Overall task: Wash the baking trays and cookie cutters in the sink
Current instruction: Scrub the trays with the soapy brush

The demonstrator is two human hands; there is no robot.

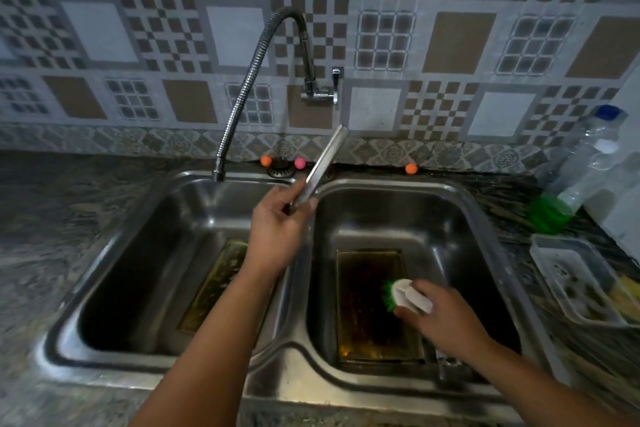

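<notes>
Over the double steel sink (pixel 294 354), seen from the head camera, both hands work inside a tight frame of raised rims. A narrow divider ridge splits the sink into two basins, and a baking tray lies flat on the floor of each: the left tray (pixel 214 288) partly hidden behind the forearm, the right tray (pixel 367 305) dark and greasy, filling most of its basin floor and leaving only thin strips of bare steel along the walls. Above the left basin's back rim the flexible faucet (pixel 242 94) arches down, its nozzle hanging clear of the basin with open room beneath it. Beyond the sink's right rim, on the counter, stand a white plastic rack (pixel 568 274), a green scrubber (pixel 547 215) and a clear bottle (pixel 595 152), crowding that side. The left hand (pixel 277 229) reaches over the divider, fingers clenched around the lower end of a long flat metal piece (pixel 323 163) that tilts up and away toward the wall; what it is I cannot tell. The right hand (pixel 440 312) sits low in the right basin, palm down, gripping a white-handled brush (pixel 405 295) whose green bristles press on the right tray near its right edge.
</notes>
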